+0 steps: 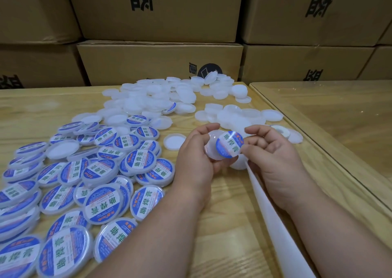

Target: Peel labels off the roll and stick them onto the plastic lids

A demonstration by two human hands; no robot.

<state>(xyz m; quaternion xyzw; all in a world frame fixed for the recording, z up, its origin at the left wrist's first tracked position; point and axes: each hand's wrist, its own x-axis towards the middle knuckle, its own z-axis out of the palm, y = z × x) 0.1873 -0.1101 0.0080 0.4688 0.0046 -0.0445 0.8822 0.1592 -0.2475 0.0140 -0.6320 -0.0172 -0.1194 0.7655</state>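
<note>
Label placement at mid-table, toward the right edge. Your left hand [196,161] cups a blank plastic lid [214,148] from below, fingers curled round its rim, while your right hand [273,159] pinches a blue-and-white label [230,144] by its right edge, the label lying tilted over the lid's face and seemingly not yet pressed flat. If you lower it off-centre, it will likely overhang the rim or crease, and lifting it again may stretch it. Pressing from one edge without smoothing could trap a bubble. The white backing strip [275,224] runs from under your right hand toward the near edge; a snag there could jerk the hand. Labelled lids [101,201] crowd the near left corner, and unlabelled lids [152,99] lie along the far edge.
</note>
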